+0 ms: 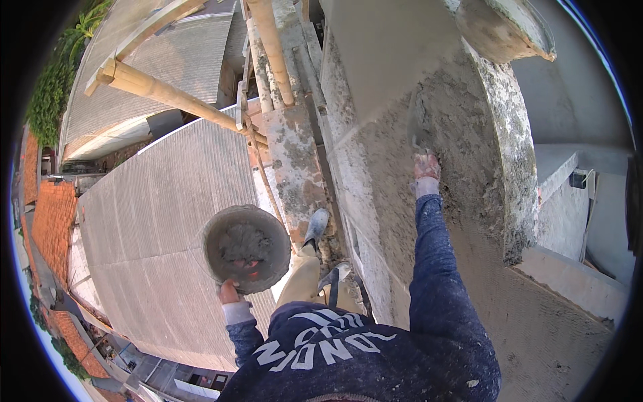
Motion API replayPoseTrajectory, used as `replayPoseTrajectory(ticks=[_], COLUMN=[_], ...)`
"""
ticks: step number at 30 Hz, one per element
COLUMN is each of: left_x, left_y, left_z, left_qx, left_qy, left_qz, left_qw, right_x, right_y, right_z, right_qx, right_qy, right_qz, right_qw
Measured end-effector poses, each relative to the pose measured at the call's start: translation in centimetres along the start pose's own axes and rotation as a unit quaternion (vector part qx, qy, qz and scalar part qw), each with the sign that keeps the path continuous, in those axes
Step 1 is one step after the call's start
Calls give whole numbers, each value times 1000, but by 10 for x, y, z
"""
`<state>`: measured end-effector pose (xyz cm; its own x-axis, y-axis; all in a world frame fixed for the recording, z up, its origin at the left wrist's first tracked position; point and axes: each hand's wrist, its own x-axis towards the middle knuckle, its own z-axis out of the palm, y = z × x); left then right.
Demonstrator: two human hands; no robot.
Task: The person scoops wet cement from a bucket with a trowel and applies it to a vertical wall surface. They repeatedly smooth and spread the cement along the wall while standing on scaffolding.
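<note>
The trowel [420, 120] lies against the grey wall [462, 127], between the smooth stretch and the pale, weathered ledge [506, 134] along its right edge; my right hand [426, 167] is closed round it, the handle hidden in my fist. I seem to be spreading mortar over the rough part, and I judge that it calls for the blade nearly flat with its leading edge slightly lifted, even pressure, and long strokes that blend into the smooth area without gouging it. My left hand [229, 293] grasps the near rim of a round bucket [213, 258], held out to my left, well apart from the wall; it should stay level so nothing spills. Inside sits a lump of grey mortar [244, 242], leaving part of the bottom uncovered, with orange-red patches beside it that I cannot identify. Near the ledge's far end is a second, mortar-crusted container [509, 33], its contents out of sight. My boots [317, 224] are by the narrow plank [291, 154], bamboo poles [174, 94] beyond, and a corrugated roof [167, 234] lies below.
</note>
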<state>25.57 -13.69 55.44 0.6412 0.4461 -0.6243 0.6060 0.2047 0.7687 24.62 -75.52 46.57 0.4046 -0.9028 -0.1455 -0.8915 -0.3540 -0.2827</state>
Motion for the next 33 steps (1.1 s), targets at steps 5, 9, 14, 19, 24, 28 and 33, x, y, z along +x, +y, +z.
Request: replayPoseTrajectory(ticks=[5, 9, 14, 19, 24, 28, 33], left_x=[1, 1, 0, 1, 6, 5, -22], left_y=[-9, -23, -39, -53, -71, -80, -71], left_z=[-9, -21, -35, -47, -61, -62, -48], left_qx=[36, 48, 53, 24, 52, 27, 63], left_qy=[18, 11, 15, -15, -52, -54, -45], left_qz=[-43, -50, -15, 2, 20, 44, -5], left_qw=[998, 998, 998, 1000, 997, 997, 997], right_x=[-29, -52, -79, -106, -139, -171, -210], right_y=[3, 8, 17, 33, 50, 66, 89], right_z=[-34, -59, -84, -116, -155, -189, -228], right_qx=[24, 11, 27, 47, 51, 61, 92], right_qy=[7, 24, 19, 60, 73, 94, 109], right_qz=[-27, -24, -14, -33, -44, -52, -62], right_qw=[999, 999, 999, 997, 995, 992, 988])
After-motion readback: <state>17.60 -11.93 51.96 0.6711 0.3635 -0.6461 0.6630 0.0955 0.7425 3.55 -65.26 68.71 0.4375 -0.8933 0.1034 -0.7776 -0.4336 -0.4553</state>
